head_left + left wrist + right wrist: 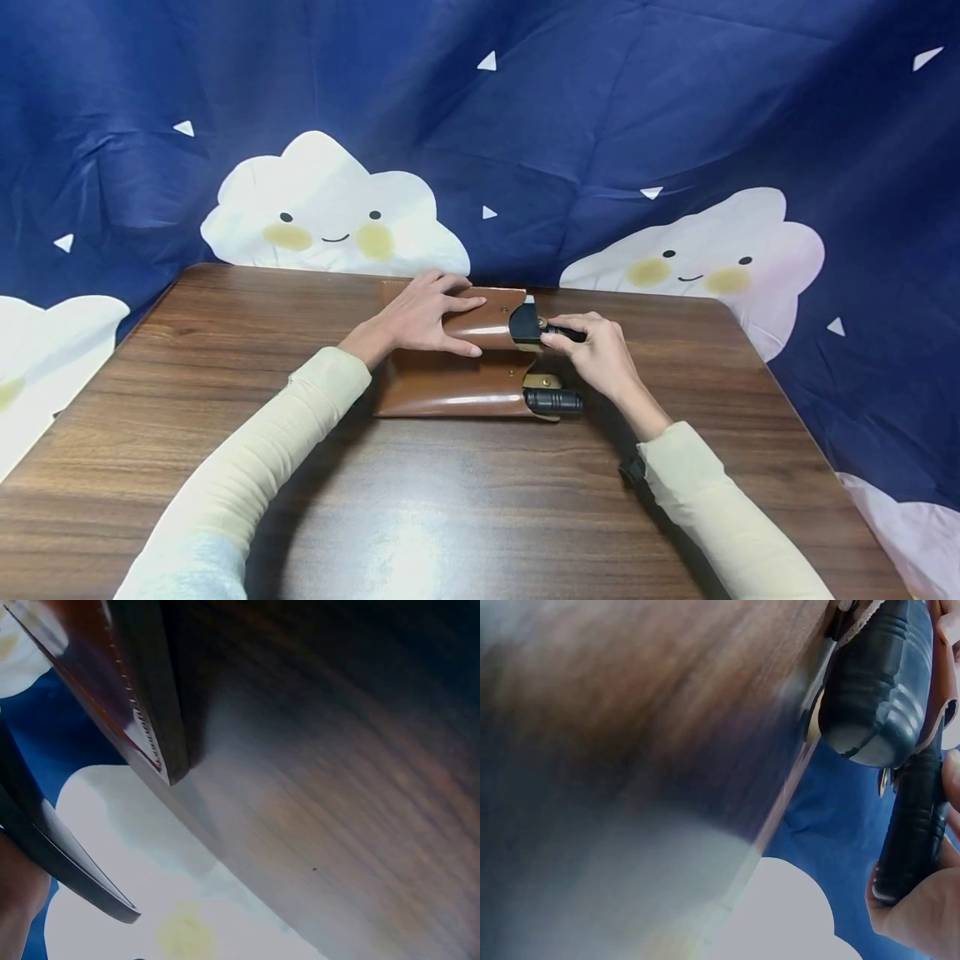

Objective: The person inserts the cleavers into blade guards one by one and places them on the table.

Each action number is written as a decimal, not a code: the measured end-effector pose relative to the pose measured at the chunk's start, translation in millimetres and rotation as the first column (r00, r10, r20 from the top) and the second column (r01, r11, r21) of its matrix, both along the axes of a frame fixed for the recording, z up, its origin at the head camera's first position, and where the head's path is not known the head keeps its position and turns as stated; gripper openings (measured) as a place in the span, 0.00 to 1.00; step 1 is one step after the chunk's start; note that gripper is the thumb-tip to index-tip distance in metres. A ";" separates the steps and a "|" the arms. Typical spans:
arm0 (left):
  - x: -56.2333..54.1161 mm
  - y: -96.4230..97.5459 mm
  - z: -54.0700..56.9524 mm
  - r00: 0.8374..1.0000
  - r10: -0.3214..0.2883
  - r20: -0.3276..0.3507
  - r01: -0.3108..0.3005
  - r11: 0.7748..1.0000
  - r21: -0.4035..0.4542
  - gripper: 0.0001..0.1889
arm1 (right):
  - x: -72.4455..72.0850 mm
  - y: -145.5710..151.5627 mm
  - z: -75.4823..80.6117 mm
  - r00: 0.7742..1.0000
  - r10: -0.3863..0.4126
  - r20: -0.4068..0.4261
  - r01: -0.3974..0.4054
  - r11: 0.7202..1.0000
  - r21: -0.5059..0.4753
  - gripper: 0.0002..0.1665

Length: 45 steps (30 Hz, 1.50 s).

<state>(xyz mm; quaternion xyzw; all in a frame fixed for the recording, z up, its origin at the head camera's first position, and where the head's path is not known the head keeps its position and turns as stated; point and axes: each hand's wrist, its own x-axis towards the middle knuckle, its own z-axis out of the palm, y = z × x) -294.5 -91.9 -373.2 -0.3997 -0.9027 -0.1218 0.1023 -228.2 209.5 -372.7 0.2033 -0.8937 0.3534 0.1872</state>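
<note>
On the table lies a glossy brown leather case in two parts, an upper pouch [497, 318] and a lower pouch [450, 396]; whether they are joined I cannot tell. My left hand [429, 315] rests on the upper pouch, fingers spread. At its right end, my right hand [600, 346] pinches a black ridged handle [911, 825] between thumb and fingers. Whatever the handle belongs to is hidden inside. From the lower pouch sticks out a second, thicker black handle [553, 402], beside a tan strap with a snap [547, 382]. White stitching edges the leather [124, 675] in the left wrist view.
The pouches lie near the far edge of the dark wooden table [450, 500]. Behind it hangs a blue cloth [525, 125] with white clouds. A small black object [632, 468] shows beneath my right wrist.
</note>
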 end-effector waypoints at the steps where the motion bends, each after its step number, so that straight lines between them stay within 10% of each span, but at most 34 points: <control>1: 0.0 0.5 0.6 1.000 0.004 0.000 -0.004 1.000 0.002 0.47 | -0.1 -0.6 0.5 1.000 -0.003 -0.003 0.003 1.000 -0.003 0.16; 45: -7.5 1.3 0.1 0.999 0.023 -0.048 -0.027 0.996 -0.084 0.46 | -12.3 -6.7 -0.1 0.999 -0.020 0.027 0.021 0.998 -0.057 0.16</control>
